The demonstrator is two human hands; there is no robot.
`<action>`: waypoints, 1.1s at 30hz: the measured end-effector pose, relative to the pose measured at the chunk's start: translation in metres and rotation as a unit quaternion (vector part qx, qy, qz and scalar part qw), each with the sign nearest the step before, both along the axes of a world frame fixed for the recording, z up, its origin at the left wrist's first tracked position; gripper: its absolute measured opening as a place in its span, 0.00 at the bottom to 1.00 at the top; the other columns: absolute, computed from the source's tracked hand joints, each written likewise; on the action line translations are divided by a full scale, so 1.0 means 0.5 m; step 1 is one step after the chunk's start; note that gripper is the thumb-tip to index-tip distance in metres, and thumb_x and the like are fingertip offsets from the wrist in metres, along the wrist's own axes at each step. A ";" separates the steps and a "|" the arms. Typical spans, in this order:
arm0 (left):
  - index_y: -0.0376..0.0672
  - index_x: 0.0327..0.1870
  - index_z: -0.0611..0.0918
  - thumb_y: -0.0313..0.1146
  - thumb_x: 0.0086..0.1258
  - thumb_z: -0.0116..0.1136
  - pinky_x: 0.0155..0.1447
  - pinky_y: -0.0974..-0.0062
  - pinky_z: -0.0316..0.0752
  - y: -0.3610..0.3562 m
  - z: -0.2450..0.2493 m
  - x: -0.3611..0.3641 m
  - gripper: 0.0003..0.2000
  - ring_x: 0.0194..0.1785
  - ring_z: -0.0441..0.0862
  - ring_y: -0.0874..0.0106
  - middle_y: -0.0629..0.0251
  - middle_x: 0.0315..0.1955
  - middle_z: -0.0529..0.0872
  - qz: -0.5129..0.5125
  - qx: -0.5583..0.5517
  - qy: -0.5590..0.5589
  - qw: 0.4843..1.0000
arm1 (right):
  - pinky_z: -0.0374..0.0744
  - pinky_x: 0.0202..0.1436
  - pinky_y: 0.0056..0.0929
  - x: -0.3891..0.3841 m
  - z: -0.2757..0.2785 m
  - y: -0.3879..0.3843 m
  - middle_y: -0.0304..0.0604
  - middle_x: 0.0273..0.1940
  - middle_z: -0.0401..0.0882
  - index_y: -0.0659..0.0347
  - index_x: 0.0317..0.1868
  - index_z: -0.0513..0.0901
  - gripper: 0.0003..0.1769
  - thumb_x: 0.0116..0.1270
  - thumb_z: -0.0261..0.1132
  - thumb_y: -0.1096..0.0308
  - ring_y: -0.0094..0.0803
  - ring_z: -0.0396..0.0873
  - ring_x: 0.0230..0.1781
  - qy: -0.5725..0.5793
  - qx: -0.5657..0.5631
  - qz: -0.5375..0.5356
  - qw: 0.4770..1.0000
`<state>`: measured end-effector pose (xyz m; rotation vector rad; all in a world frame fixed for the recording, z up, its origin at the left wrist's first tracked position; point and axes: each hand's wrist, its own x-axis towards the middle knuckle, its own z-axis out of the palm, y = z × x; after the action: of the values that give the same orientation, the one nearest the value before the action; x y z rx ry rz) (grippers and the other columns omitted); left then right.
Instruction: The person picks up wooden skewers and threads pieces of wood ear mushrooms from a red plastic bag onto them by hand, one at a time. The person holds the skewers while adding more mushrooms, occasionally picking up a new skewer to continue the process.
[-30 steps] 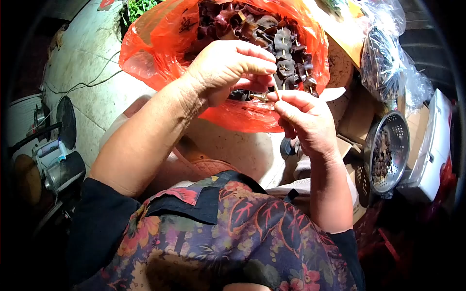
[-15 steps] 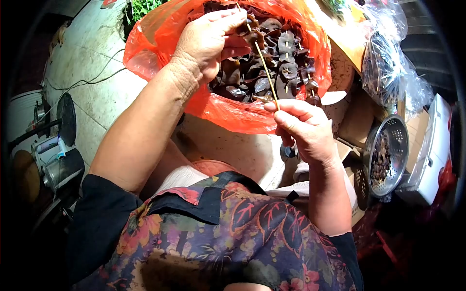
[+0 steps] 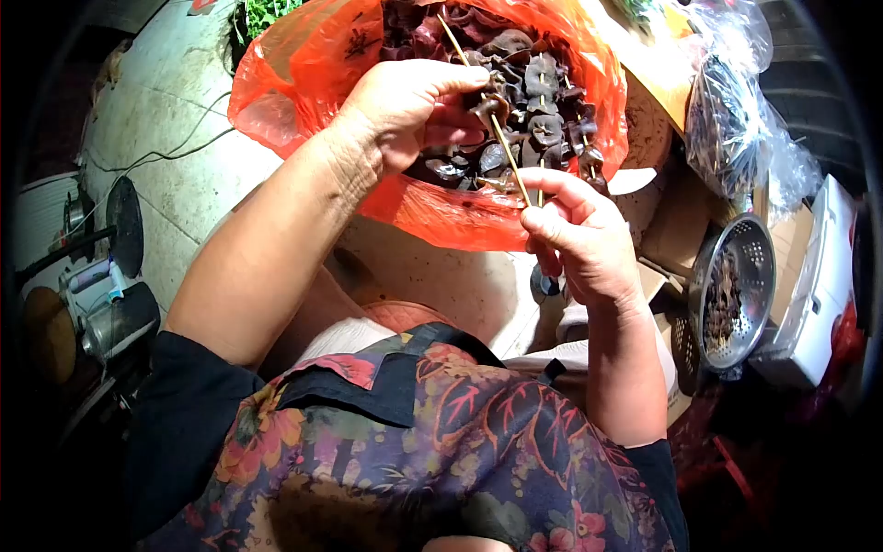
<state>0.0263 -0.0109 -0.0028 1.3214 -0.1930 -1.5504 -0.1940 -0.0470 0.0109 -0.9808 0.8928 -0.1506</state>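
Note:
A thin bamboo skewer (image 3: pixel 506 147) slants over an open red plastic bag (image 3: pixel 432 216). Near its lower end, my right hand (image 3: pixel 589 235) pinches it between thumb and fingers. Higher up, my left hand (image 3: pixel 400 106) is closed on dark brown pieces that look like wood ear mushroom (image 3: pixel 491 109), threaded on the skewer. The skewer's bare tip sticks out above the left fingers. Loose wood ear fills the bag under both hands, and finished-looking wood ear skewers (image 3: pixel 543 97) lie on top at the right.
A metal colander (image 3: pixel 756 276) with dark pieces in it stands at the right, beside a white box (image 3: pixel 809 304). Clear plastic packaging (image 3: pixel 736 120) lies at the upper right. Green leaves (image 3: pixel 258 23) show at the upper left, and a cable (image 3: pixel 166 156) crosses the tiled floor.
My left hand has moved down along the skewer with the wood ear pieces, so more bare skewer shows above it. My right hand keeps its hold on the lower end and has shifted slightly.

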 end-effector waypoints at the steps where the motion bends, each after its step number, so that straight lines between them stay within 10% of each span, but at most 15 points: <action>1: 0.41 0.39 0.81 0.35 0.64 0.59 0.35 0.77 0.78 0.003 0.012 -0.011 0.08 0.30 0.81 0.75 0.66 0.31 0.85 -0.011 0.003 -0.021 1.000 | 0.66 0.18 0.14 0.003 0.000 -0.001 0.35 0.21 0.76 0.61 0.54 0.75 0.23 0.58 0.67 0.70 0.17 0.69 0.16 0.001 0.000 -0.001 1.000; 13: 0.36 0.43 0.79 0.27 0.59 0.63 0.42 0.77 0.78 0.028 0.002 -0.062 0.12 0.36 0.82 0.74 0.63 0.34 0.83 -0.116 -0.061 0.015 0.991 | 0.69 0.17 0.16 0.015 -0.025 -0.003 0.35 0.20 0.75 0.68 0.47 0.77 0.18 0.58 0.68 0.71 0.18 0.70 0.15 -0.011 -0.022 -0.082 0.996; 25: 0.38 0.49 0.76 0.31 0.60 0.63 0.39 0.78 0.78 0.010 0.007 -0.043 0.16 0.32 0.81 0.77 0.65 0.35 0.83 0.007 -0.100 -0.062 0.993 | 0.72 0.22 0.16 0.016 -0.022 0.014 0.35 0.25 0.78 0.65 0.40 0.80 0.09 0.60 0.67 0.70 0.16 0.72 0.19 0.005 -0.092 -0.105 0.990; 28: 0.41 0.45 0.79 0.34 0.61 0.63 0.38 0.79 0.78 0.010 0.022 -0.055 0.14 0.32 0.80 0.80 0.69 0.33 0.83 -0.159 -0.013 -0.089 0.983 | 0.72 0.23 0.16 0.018 -0.018 0.018 0.35 0.25 0.79 0.65 0.41 0.80 0.10 0.60 0.67 0.71 0.17 0.73 0.20 -0.004 -0.140 -0.094 0.986; 33: 0.39 0.45 0.78 0.30 0.63 0.60 0.35 0.81 0.76 0.023 -0.017 -0.079 0.11 0.31 0.78 0.81 0.69 0.33 0.81 -0.120 -0.062 0.035 0.990 | 0.71 0.21 0.16 0.021 -0.018 0.018 0.36 0.25 0.79 0.65 0.39 0.79 0.09 0.60 0.67 0.70 0.16 0.72 0.19 0.004 -0.120 -0.084 0.989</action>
<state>-0.0130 0.0005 -0.0114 1.1777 -0.4096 -1.7533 -0.1835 -0.0378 0.0019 -1.1290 0.9806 -0.4059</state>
